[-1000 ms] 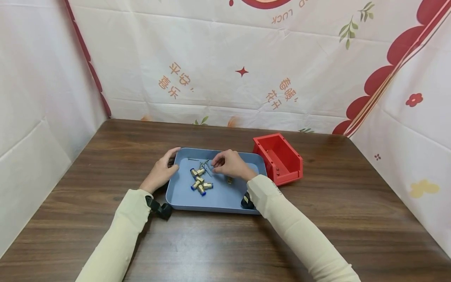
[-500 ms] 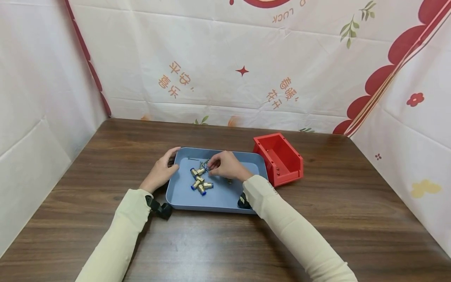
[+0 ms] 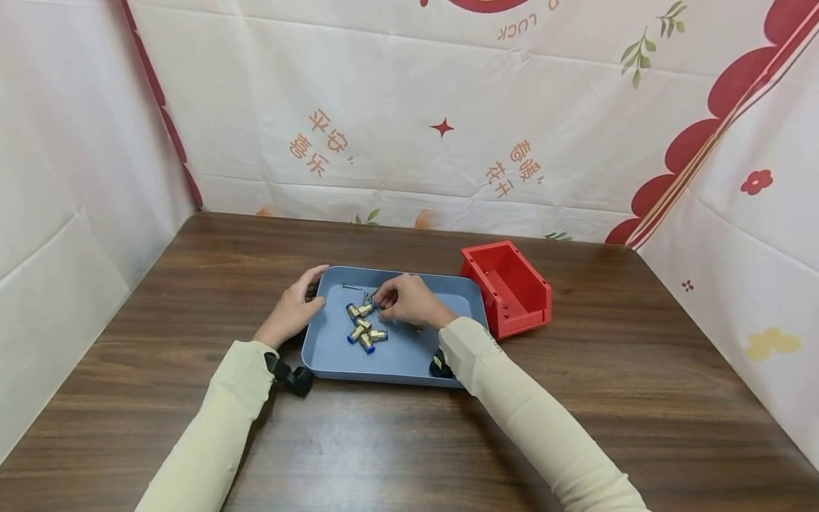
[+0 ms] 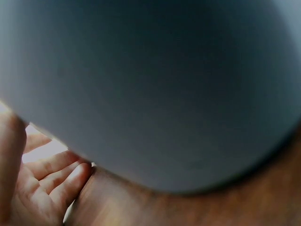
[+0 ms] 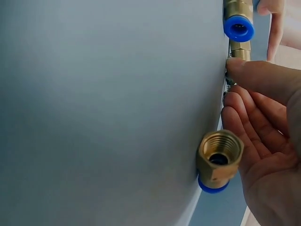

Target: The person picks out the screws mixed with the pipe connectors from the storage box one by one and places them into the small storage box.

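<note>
A shallow blue-grey tray [image 3: 409,361] lies on the table, my left hand [image 3: 289,311] touching its left rim with thumb and fingers spread. Inside it sits a cluster of brass push-in fittings [image 3: 362,324] with blue collars. Just behind them are several thin screws [image 3: 366,297]; one more screw [image 3: 351,287] lies farther back. My right hand [image 3: 412,300] reaches over the tray, thumb and fingers curled in at the screws. Whether they pinch one, I cannot tell. In the right wrist view, another brass fitting [image 5: 220,162] stands by that hand's lower fingers, its threaded opening showing.
A red plastic bin [image 3: 523,323] stands against the tray's right side, with a few small pieces [image 3: 505,311] inside. The wood-grain table [image 3: 358,455] runs back to a printed cloth [image 3: 397,92]. Each wrist wears a black camera [image 3: 296,382].
My right hand has moved slightly left and lower, its fingertips now in among the screws. The left hand has stayed at the tray's rim.
</note>
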A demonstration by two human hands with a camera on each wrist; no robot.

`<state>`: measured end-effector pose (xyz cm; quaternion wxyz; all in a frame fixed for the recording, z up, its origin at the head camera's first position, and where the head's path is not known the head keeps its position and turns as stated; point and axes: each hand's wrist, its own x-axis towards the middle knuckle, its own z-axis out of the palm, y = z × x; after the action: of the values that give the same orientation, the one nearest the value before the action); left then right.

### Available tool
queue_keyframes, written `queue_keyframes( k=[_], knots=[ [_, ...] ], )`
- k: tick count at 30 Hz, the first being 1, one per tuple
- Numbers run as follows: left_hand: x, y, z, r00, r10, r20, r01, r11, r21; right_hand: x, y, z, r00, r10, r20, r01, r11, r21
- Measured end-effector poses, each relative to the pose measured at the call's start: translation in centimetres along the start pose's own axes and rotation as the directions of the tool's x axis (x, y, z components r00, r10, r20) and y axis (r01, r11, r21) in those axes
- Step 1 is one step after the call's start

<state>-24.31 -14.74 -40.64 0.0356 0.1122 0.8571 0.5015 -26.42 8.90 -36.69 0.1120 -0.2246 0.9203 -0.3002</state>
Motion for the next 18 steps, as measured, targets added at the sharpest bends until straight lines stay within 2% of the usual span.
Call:
queue_keyframes(
  k=[18],
  knots=[
    [-0.04, 0.1, -0.03, 1.0, 0.002, -0.003, -0.002, 1.0, -0.004, 0.01, -0.16, 0.23, 1.0, 0.008, -0.029, -0.009, 0.998, -0.059]
  ],
)
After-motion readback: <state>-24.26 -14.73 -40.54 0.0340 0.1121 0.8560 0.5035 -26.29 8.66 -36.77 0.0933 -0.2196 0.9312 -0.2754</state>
